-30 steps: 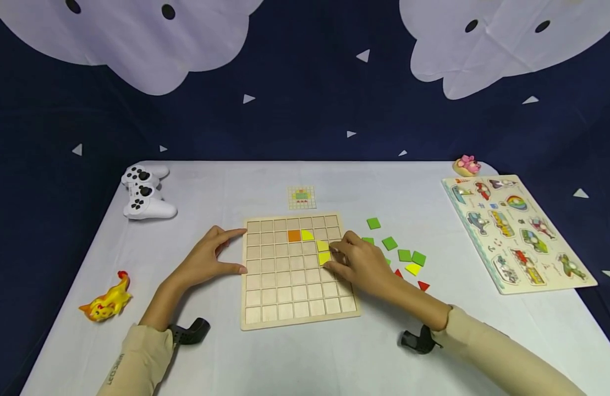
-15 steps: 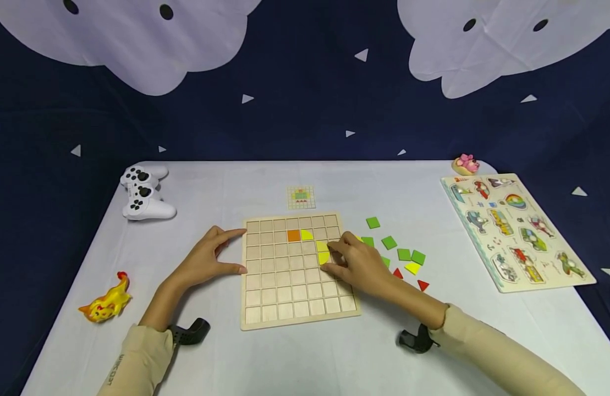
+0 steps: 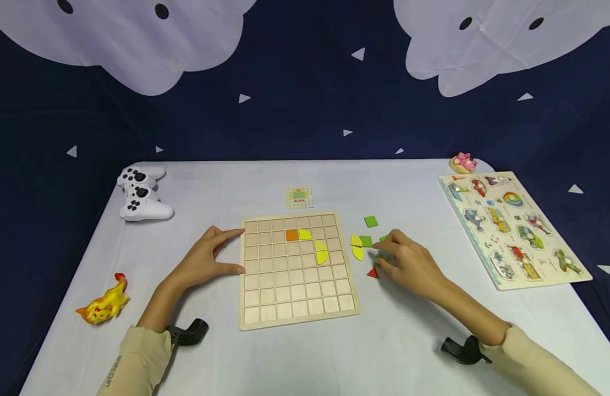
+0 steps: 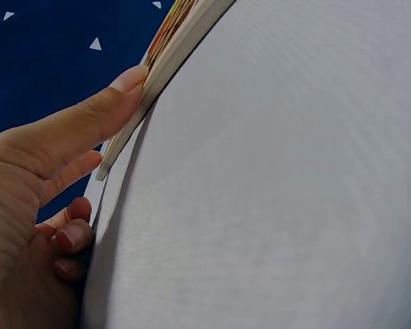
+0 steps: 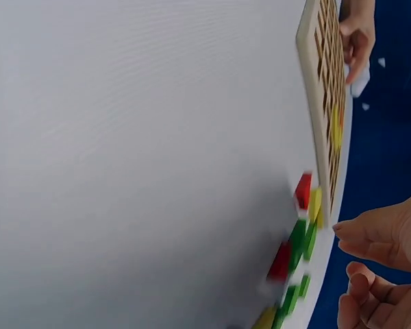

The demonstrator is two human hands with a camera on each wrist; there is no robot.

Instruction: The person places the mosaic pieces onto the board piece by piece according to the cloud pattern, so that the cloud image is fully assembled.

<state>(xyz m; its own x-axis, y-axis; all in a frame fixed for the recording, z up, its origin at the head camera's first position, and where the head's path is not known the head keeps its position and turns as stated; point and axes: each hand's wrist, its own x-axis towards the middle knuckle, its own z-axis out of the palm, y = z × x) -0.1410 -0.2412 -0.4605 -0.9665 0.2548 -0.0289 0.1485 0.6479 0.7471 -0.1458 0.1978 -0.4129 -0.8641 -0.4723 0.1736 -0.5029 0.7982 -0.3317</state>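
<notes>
My left hand (image 3: 204, 256) rests its thumb and index fingertips on the left edge of a wooden grid board (image 3: 284, 296). In the board's cells lie an orange square (image 3: 292, 235), a yellow quarter-round tile (image 3: 305, 235) and a joined pair of yellow tiles (image 3: 322, 252). To the board's right, my right hand (image 3: 408, 261) hangs over loose tiles, thumb and index apart, nothing visible between them. It partly hides some green tiles. Left of it lie a green square (image 3: 366, 241), two yellow tiles (image 3: 357, 253) and a red triangle (image 3: 372, 273); another green square (image 3: 371, 221) lies farther back.
A small pattern card (image 3: 298, 196) lies behind the board. A white game controller (image 3: 142, 193) and a yellow toy animal (image 3: 105, 301) are at left. At right are a picture puzzle board (image 3: 515, 228) and a pink figurine (image 3: 464, 163).
My right hand has left the yellow tile at the board's right side and moved right, over the loose tiles. My left hand stays at the board's left edge.
</notes>
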